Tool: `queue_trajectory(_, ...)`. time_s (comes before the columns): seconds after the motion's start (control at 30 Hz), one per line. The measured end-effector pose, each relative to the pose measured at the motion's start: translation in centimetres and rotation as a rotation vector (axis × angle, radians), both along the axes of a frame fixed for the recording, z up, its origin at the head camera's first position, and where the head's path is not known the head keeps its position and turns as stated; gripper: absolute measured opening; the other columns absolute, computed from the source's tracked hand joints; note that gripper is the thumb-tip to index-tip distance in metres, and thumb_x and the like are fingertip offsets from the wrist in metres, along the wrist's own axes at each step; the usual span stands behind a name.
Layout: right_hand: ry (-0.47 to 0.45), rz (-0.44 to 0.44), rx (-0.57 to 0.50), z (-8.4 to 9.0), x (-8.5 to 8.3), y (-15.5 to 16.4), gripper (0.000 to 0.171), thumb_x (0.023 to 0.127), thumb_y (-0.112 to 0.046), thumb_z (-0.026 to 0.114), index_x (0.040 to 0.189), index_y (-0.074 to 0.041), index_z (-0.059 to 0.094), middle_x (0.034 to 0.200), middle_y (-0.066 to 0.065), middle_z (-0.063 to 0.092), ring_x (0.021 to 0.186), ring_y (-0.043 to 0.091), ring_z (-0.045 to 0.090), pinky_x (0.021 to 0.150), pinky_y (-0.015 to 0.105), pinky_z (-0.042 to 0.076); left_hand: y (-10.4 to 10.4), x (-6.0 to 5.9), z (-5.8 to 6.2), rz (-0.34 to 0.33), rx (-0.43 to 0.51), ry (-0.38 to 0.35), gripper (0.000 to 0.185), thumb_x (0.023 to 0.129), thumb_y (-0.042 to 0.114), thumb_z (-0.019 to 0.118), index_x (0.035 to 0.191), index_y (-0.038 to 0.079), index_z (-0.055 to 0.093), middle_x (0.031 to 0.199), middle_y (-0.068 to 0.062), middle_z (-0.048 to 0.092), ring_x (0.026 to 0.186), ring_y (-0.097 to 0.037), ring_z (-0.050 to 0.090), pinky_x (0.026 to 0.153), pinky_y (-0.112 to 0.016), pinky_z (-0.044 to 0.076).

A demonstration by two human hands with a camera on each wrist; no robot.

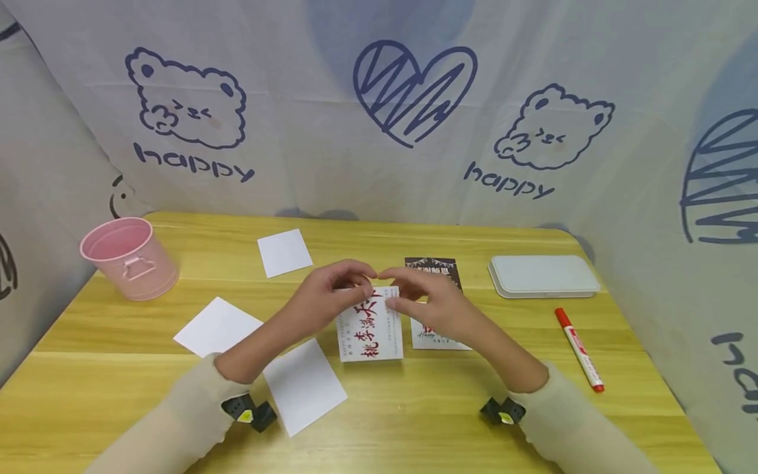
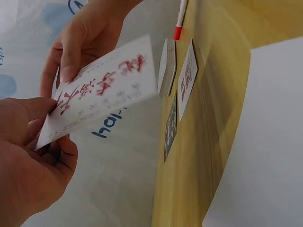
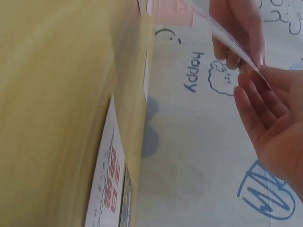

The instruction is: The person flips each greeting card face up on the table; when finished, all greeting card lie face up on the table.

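Observation:
Both hands hold a white card with red Chinese characters (image 1: 372, 327) above the middle of the wooden table (image 1: 414, 421). My left hand (image 1: 331, 293) pinches its top left edge and my right hand (image 1: 417, 296) pinches its top right edge. In the left wrist view the card (image 2: 102, 90) is tilted, held between the thumb and fingers of my left hand (image 2: 33, 142), with my right hand (image 2: 80, 42) on its far edge. The right wrist view shows the card (image 3: 227, 38) edge-on between my right hand (image 3: 265, 109) and my left hand (image 3: 234, 28).
A second white card (image 1: 435, 337) and a dark card (image 1: 435, 268) lie under my right hand. Three blank white sheets (image 1: 304, 385) (image 1: 216, 326) (image 1: 284, 252) lie to the left. A pink bucket (image 1: 127, 257) stands far left; a white box (image 1: 541, 275) and red marker (image 1: 579, 349) lie right.

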State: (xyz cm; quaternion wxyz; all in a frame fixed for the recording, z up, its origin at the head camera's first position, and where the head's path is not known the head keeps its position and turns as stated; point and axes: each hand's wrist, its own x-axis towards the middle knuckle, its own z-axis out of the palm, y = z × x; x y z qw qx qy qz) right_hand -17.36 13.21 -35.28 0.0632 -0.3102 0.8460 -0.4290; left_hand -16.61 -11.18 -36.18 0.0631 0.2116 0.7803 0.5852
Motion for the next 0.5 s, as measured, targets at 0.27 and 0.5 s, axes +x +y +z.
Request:
queue_trajectory(0.27, -0.073, -0.203, -0.327, -0.4, -0.6, 0.4, 0.028, 0.098, -0.016, 0.066, 0.126, -0.011, 0.064, 0.098, 0.01, 0.069, 0.079, 0.019, 0.068, 0.074, 0.038, 0.06, -0.2, -0.4, 0.0, 0.049, 0.131, -0.062, 0.042, 0.096, 0.014, 0.068, 0.136, 0.008, 0.056, 0.116, -0.016, 0.069, 0.095, -0.018, 0.068, 0.08, -0.027, 0.056)
queue_trajectory(0.5, -0.164, -0.298, -0.646, -0.4, -1.6, 0.9, 0.028, 0.099, -0.01, 0.063, 0.122, -0.001, 0.05, 0.113, 0.016, 0.065, 0.084, 0.022, 0.073, 0.077, 0.043, 0.061, -0.5, -1.1, -0.4, 0.107, 0.219, -0.1, 0.033, 0.097, 0.01, 0.065, 0.128, 0.001, 0.057, 0.111, -0.013, 0.068, 0.086, -0.018, 0.068, 0.08, -0.028, 0.057)
